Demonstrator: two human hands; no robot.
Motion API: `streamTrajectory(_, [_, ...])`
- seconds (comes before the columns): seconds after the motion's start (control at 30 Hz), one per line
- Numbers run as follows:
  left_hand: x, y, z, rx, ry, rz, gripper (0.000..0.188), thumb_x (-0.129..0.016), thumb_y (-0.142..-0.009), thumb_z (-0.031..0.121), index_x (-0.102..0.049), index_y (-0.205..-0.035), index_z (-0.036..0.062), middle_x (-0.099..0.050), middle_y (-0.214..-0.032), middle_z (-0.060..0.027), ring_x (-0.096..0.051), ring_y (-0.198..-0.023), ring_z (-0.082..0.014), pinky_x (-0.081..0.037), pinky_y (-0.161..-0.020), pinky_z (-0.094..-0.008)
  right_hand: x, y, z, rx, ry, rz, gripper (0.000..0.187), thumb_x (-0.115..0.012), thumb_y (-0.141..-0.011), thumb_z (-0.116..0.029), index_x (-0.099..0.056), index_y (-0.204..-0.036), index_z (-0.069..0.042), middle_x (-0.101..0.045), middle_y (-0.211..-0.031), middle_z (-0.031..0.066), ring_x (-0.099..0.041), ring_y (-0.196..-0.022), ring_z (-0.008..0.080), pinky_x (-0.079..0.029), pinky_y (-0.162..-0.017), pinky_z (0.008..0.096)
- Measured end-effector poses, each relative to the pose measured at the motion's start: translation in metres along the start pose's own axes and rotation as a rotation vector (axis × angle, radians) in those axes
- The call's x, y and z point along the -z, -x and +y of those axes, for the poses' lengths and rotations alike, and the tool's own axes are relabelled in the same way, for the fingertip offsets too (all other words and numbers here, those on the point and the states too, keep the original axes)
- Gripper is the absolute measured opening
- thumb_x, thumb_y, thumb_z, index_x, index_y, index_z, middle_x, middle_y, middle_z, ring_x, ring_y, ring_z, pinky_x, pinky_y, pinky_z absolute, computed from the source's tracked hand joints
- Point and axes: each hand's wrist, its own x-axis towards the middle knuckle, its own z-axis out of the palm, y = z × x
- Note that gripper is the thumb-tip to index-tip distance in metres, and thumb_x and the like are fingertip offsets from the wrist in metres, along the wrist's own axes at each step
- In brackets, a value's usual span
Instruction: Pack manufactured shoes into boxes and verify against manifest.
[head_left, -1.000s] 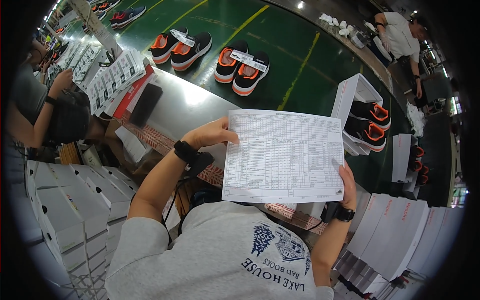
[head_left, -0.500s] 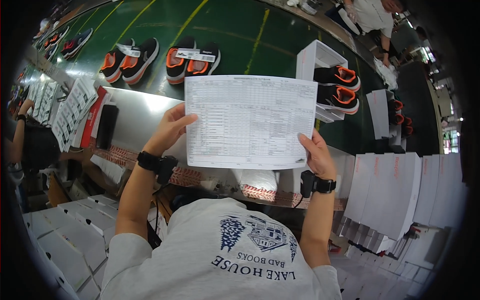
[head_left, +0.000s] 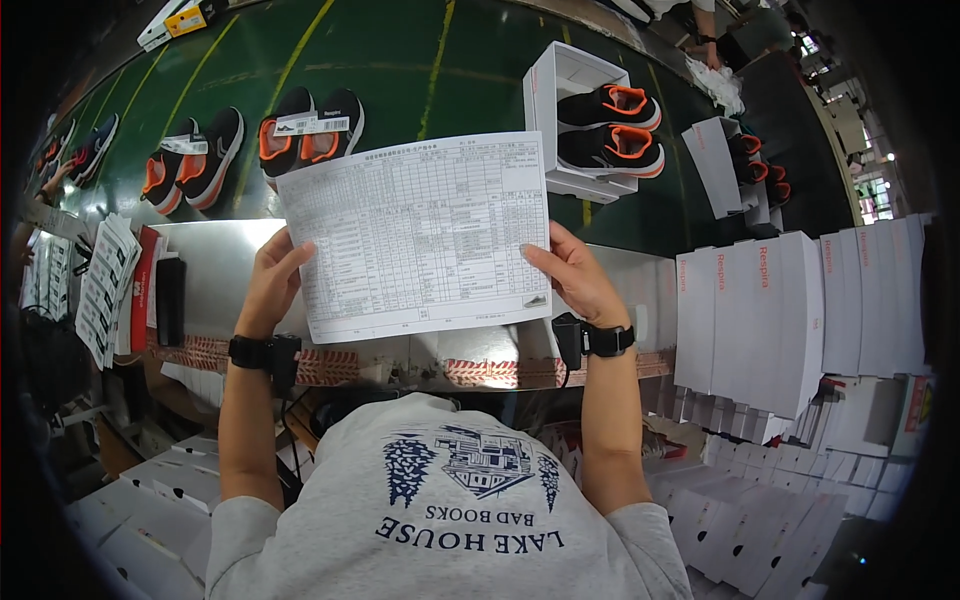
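A white sheet of paper (head_left: 425,240), printed with a dense table and a small shoe picture at its lower right corner, is held up in front of me, slightly tilted. My left hand (head_left: 272,280) pinches its left edge, thumb on the near face. At the right edge my right hand (head_left: 578,275) grips it the same way. Both wrists carry black straps with small devices. Just beyond the sheet stands a pair of black and orange shoes (head_left: 310,130) with a tag strip across them. An open white shoebox (head_left: 543,110) holding another such pair lies beyond the right hand.
A green conveyor belt (head_left: 400,60) runs across the far side, carrying more tagged shoes (head_left: 195,165). White shoeboxes (head_left: 750,320) are stacked at right, others (head_left: 150,530) at lower left. Label sheets (head_left: 108,285) stand at left beside a metal ledge (head_left: 225,250). Other people's hands show at the edges.
The sheet and both hands have shifted left in the picture, and the sheet has tilted a little. The belt's shoes and the boxes also appear further left. Both hands keep their hold.
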Motion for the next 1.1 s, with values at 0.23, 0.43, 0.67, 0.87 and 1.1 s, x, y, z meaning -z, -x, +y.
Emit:
streamTrajectory(0.23, [-0.003,0.000,0.001,0.008,0.031,0.017,0.031,-0.059,-0.090,0.005,-0.054,-0.119,-0.0039,-0.064,-0.110,-0.0095,-0.061,-0.099,-0.0144,-0.047,-0.089,-0.0281,0.001,-0.003,0.004,0.000,0.026,0.002,0.035,-0.059,-0.093,-0.012,-0.052,-0.126,-0.001,-0.062,-0.114,0.0049,-0.057,-0.100,0.0092,-0.045,-0.089,0.0246])
streamTrajectory(0.43, [-0.003,0.000,0.000,0.013,0.024,0.013,0.030,-0.059,-0.089,0.004,-0.055,-0.118,-0.0036,-0.064,-0.110,-0.0094,-0.061,-0.100,-0.0147,-0.046,-0.090,-0.0276,0.003,-0.005,0.007,0.007,0.041,-0.011,0.036,-0.060,-0.092,-0.013,-0.053,-0.125,0.000,-0.062,-0.114,0.0054,-0.058,-0.099,0.0094,-0.045,-0.089,0.0250])
streamTrajectory(0.67, [0.000,-0.001,-0.005,-0.002,0.000,0.020,0.038,-0.059,-0.090,0.006,-0.051,-0.124,-0.0063,-0.063,-0.113,-0.0144,-0.063,-0.098,-0.0167,-0.051,-0.084,-0.0274,0.004,-0.006,0.010,0.006,0.060,-0.007,0.036,-0.061,-0.092,-0.013,-0.053,-0.124,0.000,-0.063,-0.113,0.0056,-0.058,-0.099,0.0098,-0.046,-0.088,0.0250])
streamTrajectory(0.87, [0.003,-0.001,-0.005,0.005,0.013,0.018,0.038,-0.059,-0.090,0.005,-0.051,-0.125,-0.0060,-0.063,-0.114,-0.0148,-0.063,-0.099,-0.0169,-0.052,-0.084,-0.0285,0.002,-0.006,0.007,0.001,0.063,-0.011,0.037,-0.061,-0.092,-0.013,-0.052,-0.126,0.000,-0.062,-0.114,0.0060,-0.058,-0.100,0.0103,-0.045,-0.089,0.0254])
streamTrajectory(1.1, [0.005,-0.001,-0.005,-0.010,0.009,-0.006,0.039,-0.059,-0.089,0.005,-0.050,-0.126,-0.0058,-0.063,-0.114,-0.0140,-0.063,-0.099,-0.0170,-0.051,-0.085,-0.0281,0.002,-0.006,0.008,-0.018,0.092,-0.003,0.037,-0.060,-0.092,-0.012,-0.053,-0.125,0.000,-0.062,-0.115,0.0061,-0.058,-0.101,0.0110,-0.045,-0.090,0.0259])
